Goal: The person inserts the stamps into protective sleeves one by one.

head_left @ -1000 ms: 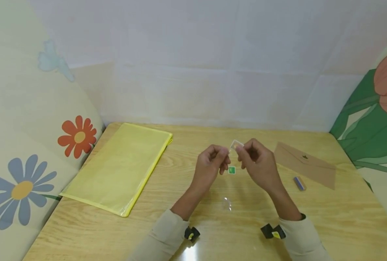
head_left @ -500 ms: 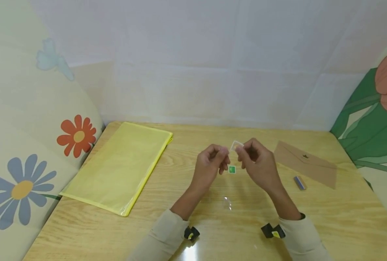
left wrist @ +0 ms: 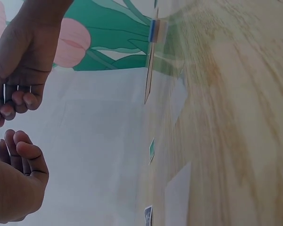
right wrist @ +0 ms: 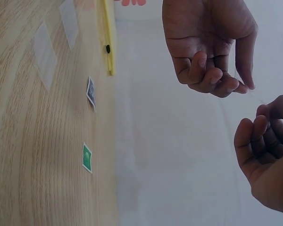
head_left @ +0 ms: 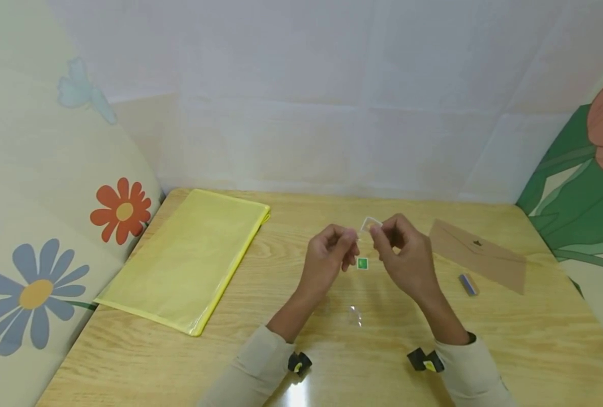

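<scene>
Both grips pinch clear sleeve (head_left: 369,225): left hand (head_left: 330,254), right hand (head_left: 402,256) | green stamp (head_left: 362,263) on table (head_left: 301,339)

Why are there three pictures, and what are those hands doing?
They show one moment from three cameras. One sits on the person's head and looks down at the wooden table. The other two are strapped to the wrists, so their pictures look tipped sideways. The left hand and the right hand are raised above the table and together pinch a small clear sleeve. Under them lies a little green stamp. A yellow zip folder lies on the left, a brown envelope and a small blue-grey piece on the right.
</scene>
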Available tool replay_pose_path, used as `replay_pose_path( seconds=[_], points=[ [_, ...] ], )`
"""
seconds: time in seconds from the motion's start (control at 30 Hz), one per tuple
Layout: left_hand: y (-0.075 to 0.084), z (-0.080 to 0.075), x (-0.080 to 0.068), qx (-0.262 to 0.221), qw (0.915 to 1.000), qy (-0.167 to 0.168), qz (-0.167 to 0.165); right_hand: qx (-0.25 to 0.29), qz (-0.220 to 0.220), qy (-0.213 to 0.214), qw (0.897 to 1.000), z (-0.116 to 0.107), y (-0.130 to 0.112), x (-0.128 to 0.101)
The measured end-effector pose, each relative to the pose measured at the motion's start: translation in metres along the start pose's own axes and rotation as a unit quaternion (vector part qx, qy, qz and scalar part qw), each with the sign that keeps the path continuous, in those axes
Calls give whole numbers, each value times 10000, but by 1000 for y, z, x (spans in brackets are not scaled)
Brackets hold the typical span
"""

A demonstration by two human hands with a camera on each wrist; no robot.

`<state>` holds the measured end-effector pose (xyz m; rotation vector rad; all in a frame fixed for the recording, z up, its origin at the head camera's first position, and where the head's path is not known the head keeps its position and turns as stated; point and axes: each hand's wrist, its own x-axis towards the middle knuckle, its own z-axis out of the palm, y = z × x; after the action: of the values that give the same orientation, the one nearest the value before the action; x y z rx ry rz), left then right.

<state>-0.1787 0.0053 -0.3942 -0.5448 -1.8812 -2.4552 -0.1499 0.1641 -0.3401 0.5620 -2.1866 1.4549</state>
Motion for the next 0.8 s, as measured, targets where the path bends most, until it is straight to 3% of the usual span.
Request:
replay_pose_path(
  seconds=[0.23,0.5,0.8],
  points=[
    [1,0,0,-31,10000,45,-26,-49,-166,74,9998,1,2,0],
    [0,0,0,-11,9999,37,117,-316,-60,-84,9994,2,2,-2],
    [1,0,0,193,9991,316,216,-573,225,-496,9969,3,33,-5]
  ],
)
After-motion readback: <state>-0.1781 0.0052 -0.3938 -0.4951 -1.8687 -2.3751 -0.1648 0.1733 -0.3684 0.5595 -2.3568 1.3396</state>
